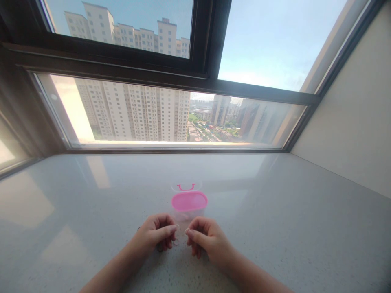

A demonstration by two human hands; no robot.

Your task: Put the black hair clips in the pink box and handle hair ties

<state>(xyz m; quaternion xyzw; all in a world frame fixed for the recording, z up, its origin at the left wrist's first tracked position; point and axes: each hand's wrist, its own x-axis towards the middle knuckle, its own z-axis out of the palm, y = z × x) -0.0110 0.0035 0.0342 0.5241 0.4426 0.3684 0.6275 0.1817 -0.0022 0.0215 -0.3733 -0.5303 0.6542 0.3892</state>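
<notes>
My left hand (161, 232) is closed in a pinch, thumb against forefinger, on a small pale band (177, 226). Opposite it, a short gap away, my right hand (205, 236) pinches another small pale band (186, 230) between thumb and fingertip. Both bands are too small to make out fully. A thin light ring (176, 242) shows just beside the left fingers, and a dark ring (159, 247) is partly hidden beneath them. Just beyond both hands stands an oval box (190, 215) with a pink rim, clear walls and a see-through lid with a pink handle (186, 187) behind it.
A speckled pale stone sill (290, 228) spreads around the hands, with patches of sunlight on the left. Dark window frames (122, 67) rise behind the box, with tall buildings outside. A white wall (351, 122) borders the sill at right.
</notes>
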